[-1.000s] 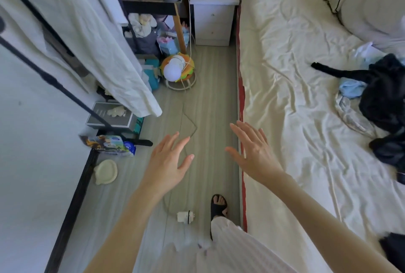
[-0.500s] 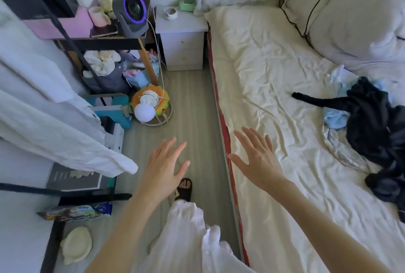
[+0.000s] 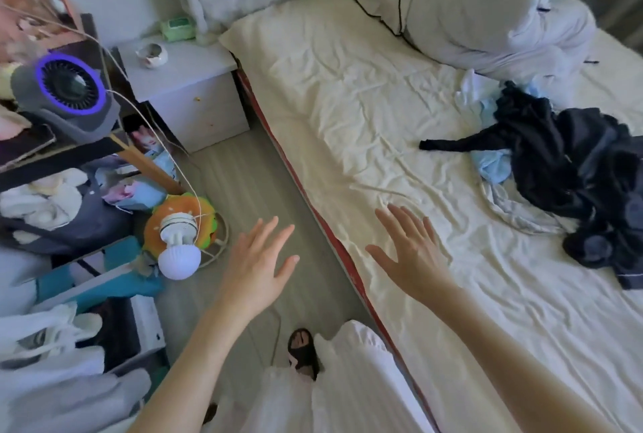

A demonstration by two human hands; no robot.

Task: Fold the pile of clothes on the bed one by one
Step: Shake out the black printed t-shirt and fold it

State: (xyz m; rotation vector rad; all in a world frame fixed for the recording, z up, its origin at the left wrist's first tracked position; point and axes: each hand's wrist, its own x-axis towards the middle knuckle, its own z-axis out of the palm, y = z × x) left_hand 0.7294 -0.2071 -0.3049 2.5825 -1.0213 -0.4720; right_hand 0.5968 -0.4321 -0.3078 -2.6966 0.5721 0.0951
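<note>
Nothing is folded yet, and by the look of things the task stands at its very first step: reaching for a garment. The pile of clothes (image 3: 574,168) lies in a loose heap on the far right of the bed (image 3: 348,102), mostly black fabric with a light blue piece (image 3: 492,164) and some pale cloth tucked in and under it, just in front of the grey pillow (image 3: 487,4). Both hands are raised in front of the person and hold nothing. The left hand (image 3: 255,262) hangs over the wooden floor (image 3: 243,171) beside the bed, its fingers straight and spread. The right hand (image 3: 412,255) hovers above the cream sheet near the bed's red edge, fingers likewise straight and fanned apart, well apart from the pile. The next move, as I judge it, calls for a reach rightward and forward across the sheet to the heap, picking out one garment, probably the black sleeve (image 3: 452,144) that trails toward the hands, and drawing it onto the bare stretch of sheet where it can be laid flat.
</note>
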